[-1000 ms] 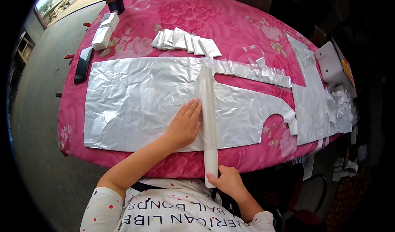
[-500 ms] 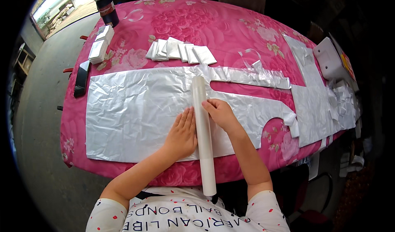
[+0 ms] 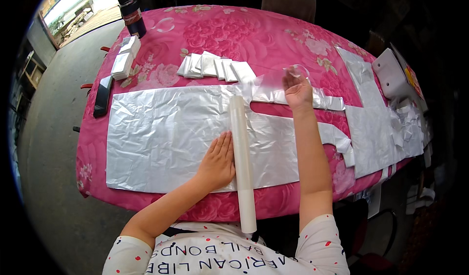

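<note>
A long whitish film roll lies lengthwise across a flattened silver-white plastic bag, its near end jutting past the table edge toward my body. My left hand rests flat on the bag, fingers together and stretched out, against the roll's left side. Away from the roll, my right hand is raised over a narrow folded plastic strip, palm showing and fingers loosely apart. Beside its fingers is a blurred, see-through piece of film; whether the hand touches it is unclear.
Several folded plastic packets lie beyond the bag. At left are stacked white packets, a black phone and a dark bottle. More plastic sheets and a pale plastic container occupy the right side of the pink floral tablecloth.
My right hand has left the roll's right side and moved away and to the right, above the folded strip. My left hand stays beside the roll. The view has shifted slightly.
</note>
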`<action>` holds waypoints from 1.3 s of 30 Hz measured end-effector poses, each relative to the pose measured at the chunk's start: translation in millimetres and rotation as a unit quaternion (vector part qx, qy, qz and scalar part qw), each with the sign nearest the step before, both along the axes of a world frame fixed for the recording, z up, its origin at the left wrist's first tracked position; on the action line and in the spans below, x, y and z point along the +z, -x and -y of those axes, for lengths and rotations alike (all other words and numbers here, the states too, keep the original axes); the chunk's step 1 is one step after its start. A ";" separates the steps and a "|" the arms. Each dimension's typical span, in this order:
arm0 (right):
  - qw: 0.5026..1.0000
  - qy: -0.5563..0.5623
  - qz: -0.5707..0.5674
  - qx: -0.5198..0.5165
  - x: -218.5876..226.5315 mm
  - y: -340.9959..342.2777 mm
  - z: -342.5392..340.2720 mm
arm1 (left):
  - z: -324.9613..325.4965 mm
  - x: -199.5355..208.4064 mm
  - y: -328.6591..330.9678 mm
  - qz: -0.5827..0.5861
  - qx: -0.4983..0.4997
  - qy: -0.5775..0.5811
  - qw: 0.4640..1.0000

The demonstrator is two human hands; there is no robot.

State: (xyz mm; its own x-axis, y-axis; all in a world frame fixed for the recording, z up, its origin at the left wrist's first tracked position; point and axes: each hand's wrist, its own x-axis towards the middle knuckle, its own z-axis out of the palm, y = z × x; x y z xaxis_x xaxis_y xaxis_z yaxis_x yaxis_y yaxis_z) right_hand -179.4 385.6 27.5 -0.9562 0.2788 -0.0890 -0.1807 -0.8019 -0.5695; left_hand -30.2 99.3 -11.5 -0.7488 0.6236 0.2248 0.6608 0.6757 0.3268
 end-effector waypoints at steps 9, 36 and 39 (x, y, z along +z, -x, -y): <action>0.977 -0.012 -0.033 -0.212 69.8 -22.6 -166.3 | -0.6 -2.8 -0.1 -0.006 -0.010 -0.002 1.000; 0.507 -0.607 -0.405 0.459 92.4 -144.6 361.9 | 56.3 15.4 1.6 0.040 -0.049 -0.059 0.996; 0.646 -0.680 -0.319 0.135 77.3 -115.5 271.5 | 90.1 27.2 2.7 0.025 0.006 -0.174 0.984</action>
State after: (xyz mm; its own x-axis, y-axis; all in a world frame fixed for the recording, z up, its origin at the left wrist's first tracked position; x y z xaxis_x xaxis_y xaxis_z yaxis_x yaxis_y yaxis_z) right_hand -63.8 114.1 104.9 -0.7075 -0.5008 0.4986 -0.6847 0.3114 -0.6589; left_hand -32.9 9.2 15.7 -0.7716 0.5057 0.3859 0.6301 0.5247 0.5725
